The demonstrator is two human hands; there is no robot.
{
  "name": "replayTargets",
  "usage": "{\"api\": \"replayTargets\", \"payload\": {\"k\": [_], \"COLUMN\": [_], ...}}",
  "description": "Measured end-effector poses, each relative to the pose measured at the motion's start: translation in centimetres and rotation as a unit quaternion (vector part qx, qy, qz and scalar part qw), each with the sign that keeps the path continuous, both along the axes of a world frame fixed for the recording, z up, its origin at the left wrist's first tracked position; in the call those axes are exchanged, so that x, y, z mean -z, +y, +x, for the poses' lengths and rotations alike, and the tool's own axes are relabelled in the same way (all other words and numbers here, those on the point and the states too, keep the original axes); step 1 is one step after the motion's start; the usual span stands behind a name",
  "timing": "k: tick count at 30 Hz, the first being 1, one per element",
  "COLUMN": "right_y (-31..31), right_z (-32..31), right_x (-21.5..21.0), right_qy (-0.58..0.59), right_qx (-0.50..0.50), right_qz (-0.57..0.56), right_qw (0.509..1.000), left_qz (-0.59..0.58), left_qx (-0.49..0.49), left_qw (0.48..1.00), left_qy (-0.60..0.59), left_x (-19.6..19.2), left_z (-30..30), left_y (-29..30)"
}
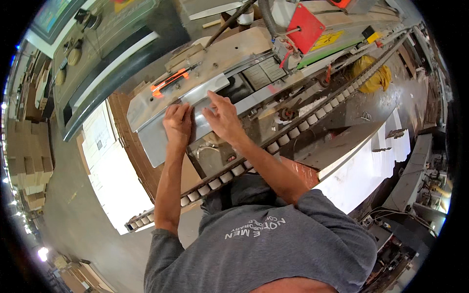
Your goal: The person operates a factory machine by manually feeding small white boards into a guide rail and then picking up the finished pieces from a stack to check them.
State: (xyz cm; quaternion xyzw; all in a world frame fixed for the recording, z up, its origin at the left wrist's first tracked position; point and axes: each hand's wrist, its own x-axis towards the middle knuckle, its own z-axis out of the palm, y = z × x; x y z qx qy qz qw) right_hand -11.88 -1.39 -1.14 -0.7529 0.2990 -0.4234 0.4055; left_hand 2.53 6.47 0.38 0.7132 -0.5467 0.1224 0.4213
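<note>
Both hands (200, 122) on panel's (156, 139) edge

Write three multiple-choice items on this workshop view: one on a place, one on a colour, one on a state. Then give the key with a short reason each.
1. Where does the left hand rest?
A. on the grey metal cover plate of the machine
B. on the row of white rollers
C. on the yellow bag

2. What colour is the handle on the metal housing above the hands?
A. blue
B. orange
C. white

3. How is the right hand held?
A. closed in a fist
B. gripping a hammer
C. open, fingers spread on the machine top

Key: 1 A, the left hand lies flat on the grey plate, well above the white rollers. 2 B, the handle shows bright orange against the metal. 3 C, the fingers are spread and no tool shows in it.
</note>
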Motion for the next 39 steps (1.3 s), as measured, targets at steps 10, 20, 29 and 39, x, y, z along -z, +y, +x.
{"api": "replayTargets", "payload": {"k": [10,20,29,39], "right_y": [-7.5,-13.0,-4.9,-6.0], "right_z": [-4.7,-8.4,-20.1,-52.4], "right_x": [0.2,1.7,-2.5,-4.9], "right_qy": [0.044,0.083,0.084,0.180], "right_qx": [0.072,0.130,0.083,0.496], "right_qz": [-0.025,-0.087,0.055,-0.004], "right_qw": [0.996,0.984,0.991,0.850], "left_qz": [-0.003,0.032,0.107,0.055], "left_qx": [0.076,0.137,0.153,0.118], "left_qw": [0.997,0.990,0.982,0.991], "left_qy": [-0.019,-0.013,0.004,0.032], "left_x": [0.1,0.4,0.3,-0.3], "left_z": [-5.4,-10.0,-12.7,-11.1], "left_y": [-9.0,-17.1,-22.5,-9.2]}}
